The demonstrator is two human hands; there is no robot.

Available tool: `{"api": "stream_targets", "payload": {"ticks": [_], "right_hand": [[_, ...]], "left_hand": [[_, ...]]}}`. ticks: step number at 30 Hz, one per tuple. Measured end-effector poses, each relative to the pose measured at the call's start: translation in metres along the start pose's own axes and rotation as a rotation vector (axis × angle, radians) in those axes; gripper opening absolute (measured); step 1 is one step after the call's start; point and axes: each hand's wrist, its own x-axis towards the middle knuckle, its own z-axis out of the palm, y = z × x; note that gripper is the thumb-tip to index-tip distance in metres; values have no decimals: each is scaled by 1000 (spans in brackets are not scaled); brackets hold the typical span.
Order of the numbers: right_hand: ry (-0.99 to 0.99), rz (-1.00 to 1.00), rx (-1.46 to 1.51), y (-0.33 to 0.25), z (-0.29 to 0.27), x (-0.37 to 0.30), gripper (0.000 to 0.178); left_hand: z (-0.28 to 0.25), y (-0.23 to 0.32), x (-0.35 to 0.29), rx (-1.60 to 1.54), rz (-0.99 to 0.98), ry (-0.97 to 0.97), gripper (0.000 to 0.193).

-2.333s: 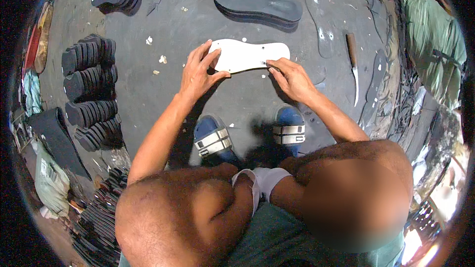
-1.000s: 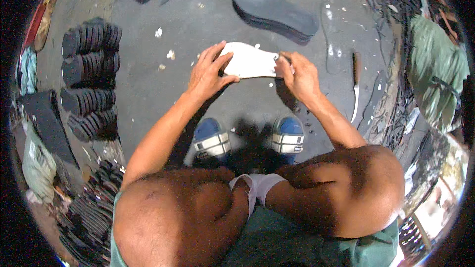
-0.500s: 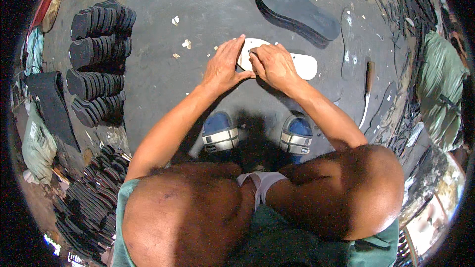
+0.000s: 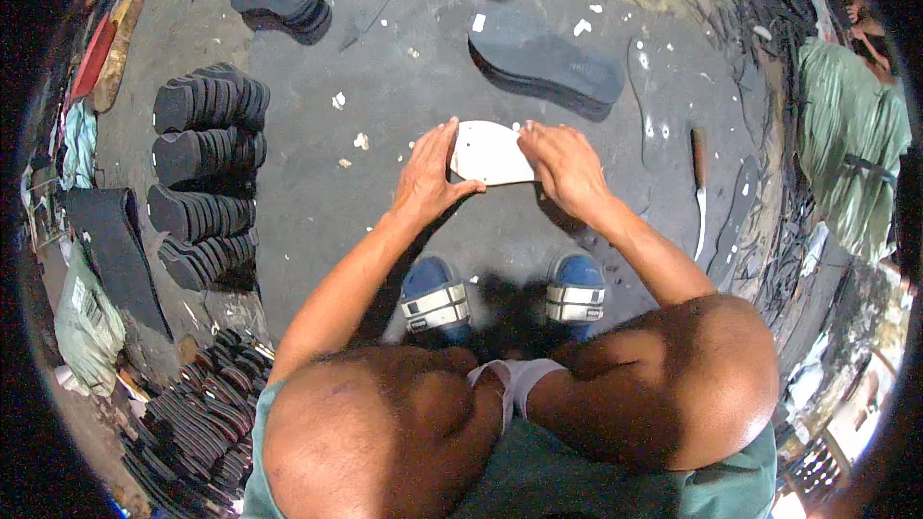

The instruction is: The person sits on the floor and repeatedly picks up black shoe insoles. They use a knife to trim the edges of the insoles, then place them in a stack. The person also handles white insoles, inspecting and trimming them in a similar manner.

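A white sole-shaped piece [image 4: 492,156] with small dark holes lies between my two hands, in front of my feet. My left hand [image 4: 430,168] grips its left end, fingers along the far left edge and thumb at the near edge. My right hand [image 4: 567,165] is closed over the right part, covering that end. Beyond them, a stack of large black sole-shaped sheets [image 4: 553,62] rests on the grey floor sheet [image 4: 375,67]. To the right lies a knife [image 4: 700,173] with a wooden handle, its blade pointing toward me.
Several rows of black soles [image 4: 207,156] stand at the left, with a larger heap [image 4: 197,423] nearer me. Smaller black stacks [image 4: 281,2] sit farther off. A greenish sack [image 4: 846,154] and dark offcut strips [image 4: 774,86] line the right. My sandalled feet [image 4: 435,293] are close by.
My right hand has slid from the middle of the white sole to its right part, uncovering the middle. My left hand stays at the left end. The view has shifted, showing more floor beyond.
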Motion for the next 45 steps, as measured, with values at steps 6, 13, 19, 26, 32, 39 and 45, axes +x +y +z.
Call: {"api": "stream_targets", "payload": {"ticks": [6,13,19,26,32,39,45], "right_hand": [[-191,-44,-44,9,-32,3,70],[-375,335,237,44,-121,115,77],[-420,626,464,131,-92,121,67],[-158,791,1158,54,-28,60,62],[316,831,1565,16,-21,4,58],[286,920,1364,35,-19,-26,46],[417,865,1311,37,-13,-27,41]], "left_hand": [[2,3,0,-82,44,178,119],[33,33,55,-1314,-763,92,54],[77,98,130,-1597,-846,152,99],[46,35,123,-1442,-796,35,78],[-63,70,85,-294,-292,71,105],[-72,21,30,490,-93,183,114],[-86,-18,48,-207,-360,453,113]]}}
